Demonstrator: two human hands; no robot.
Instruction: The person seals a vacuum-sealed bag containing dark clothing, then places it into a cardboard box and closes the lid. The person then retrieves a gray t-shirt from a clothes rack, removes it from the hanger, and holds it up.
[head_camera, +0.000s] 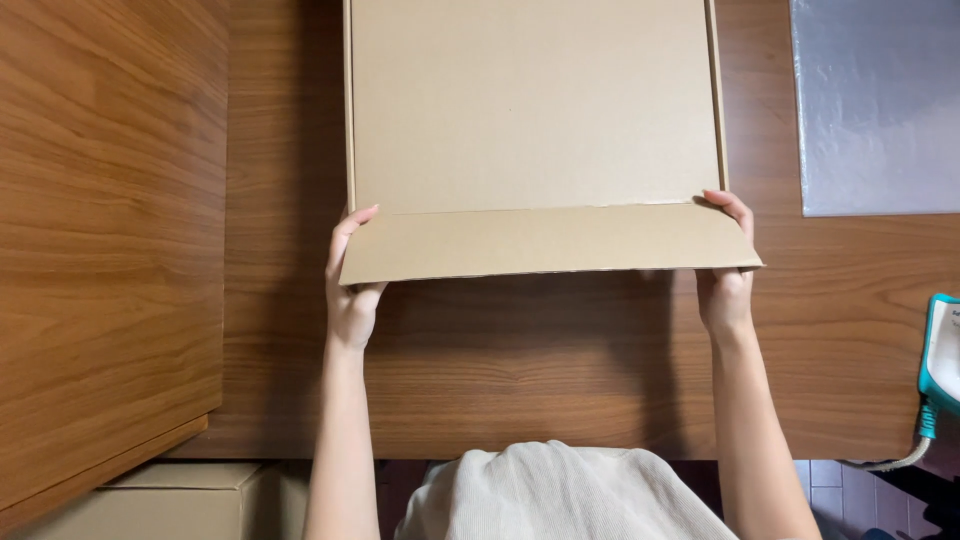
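1. A flat, plain brown cardboard box (535, 105) lies on the brown wood-grain table (560, 370), reaching from mid-table up past the top edge of the view. Its long front flap (545, 243) is folded toward the person and lifted off the table.
2. The left hand (350, 280) grips the flap's left end: the fingers curl up along the box's corner and the palm sits beneath the cardboard, closed on it.
3. The right hand (725, 270) grips the flap's right end the same way, fingertips hooked over the top edge, the rest below.
4. A silvery-grey rectangular sheet (878, 105) lies on the table to the right, well apart from the box.
5. A white-and-teal device with a cable (940, 365) sits at the table's right edge.
6. A wooden panel (110, 240) stands on the left; another cardboard box (160, 500) shows below it.
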